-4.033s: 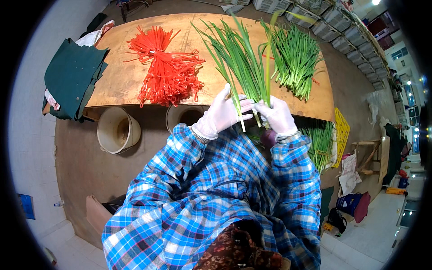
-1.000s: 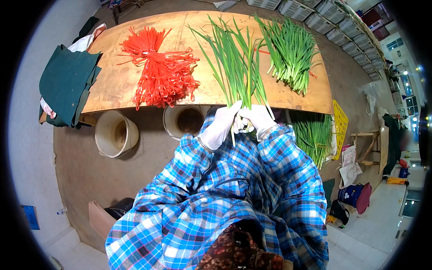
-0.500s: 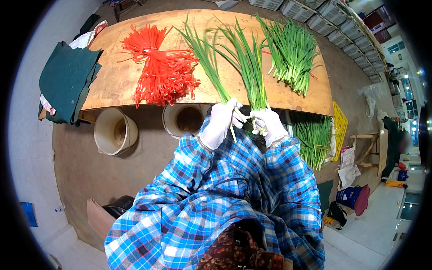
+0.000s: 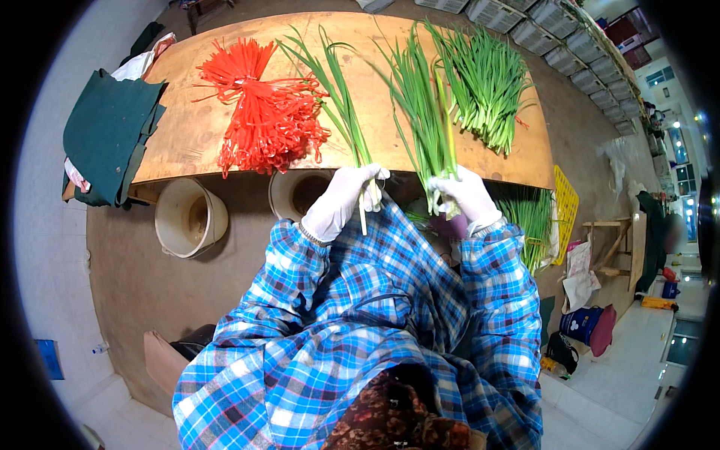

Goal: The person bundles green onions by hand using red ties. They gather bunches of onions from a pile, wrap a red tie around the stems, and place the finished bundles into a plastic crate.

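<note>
My left hand (image 4: pixel 346 196), in a white glove, is closed around the pale lower ends of a few green onion-like stalks (image 4: pixel 343 112). Their long leaves reach over the table's near edge. A thicker bunch of the same stalks (image 4: pixel 424 112) is in my gloved right hand (image 4: pixel 463 196), gripped near its pale ends. One stalk there looks yellowish. The two hands are apart, just off the table edge. A larger pile of stalks (image 4: pixel 491 90) lies on the table at the right. Left of my left hand's stalks is a tied bundle of red plastic strips (image 4: pixel 274 124).
The wooden table (image 4: pixel 180 112) spans the far side, with dark green cloth (image 4: pixel 112 139) over its left end. Two pale buckets, one a white bucket (image 4: pixel 169 221), stand below its edge. More stalks (image 4: pixel 529 225) sit beside a yellow basket (image 4: pixel 567 214) at the right.
My hands have moved apart, each with its stalks. The left hand's bunch looks thinner and has shifted left; the right hand's looks thicker and has shifted right.
</note>
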`<state>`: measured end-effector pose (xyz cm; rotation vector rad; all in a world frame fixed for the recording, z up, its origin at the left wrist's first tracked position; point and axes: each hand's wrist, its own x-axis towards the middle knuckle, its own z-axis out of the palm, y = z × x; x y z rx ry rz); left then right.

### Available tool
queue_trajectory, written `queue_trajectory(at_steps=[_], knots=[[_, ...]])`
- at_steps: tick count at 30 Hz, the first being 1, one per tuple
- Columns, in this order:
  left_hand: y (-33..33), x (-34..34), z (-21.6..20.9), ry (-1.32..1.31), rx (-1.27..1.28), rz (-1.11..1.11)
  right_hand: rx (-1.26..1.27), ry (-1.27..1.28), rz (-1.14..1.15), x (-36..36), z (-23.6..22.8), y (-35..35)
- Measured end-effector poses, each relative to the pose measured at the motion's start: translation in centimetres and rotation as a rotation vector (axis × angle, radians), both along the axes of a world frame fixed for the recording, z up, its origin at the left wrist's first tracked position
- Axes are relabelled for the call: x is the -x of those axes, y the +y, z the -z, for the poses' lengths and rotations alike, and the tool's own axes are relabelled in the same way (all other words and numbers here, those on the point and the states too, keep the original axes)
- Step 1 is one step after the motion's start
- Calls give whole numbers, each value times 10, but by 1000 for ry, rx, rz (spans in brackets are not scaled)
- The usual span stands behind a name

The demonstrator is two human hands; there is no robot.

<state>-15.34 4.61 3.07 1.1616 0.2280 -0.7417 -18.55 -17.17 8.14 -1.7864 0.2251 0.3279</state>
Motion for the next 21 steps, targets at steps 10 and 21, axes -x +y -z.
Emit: queue_trajectory(at_steps=[10, 21], knots=[[-1, 1, -5, -70, 3, 67, -294, 138, 23, -7, 17, 62], [16, 9, -12, -114, 95, 174, -408, -162, 436, -2, 0, 20]])
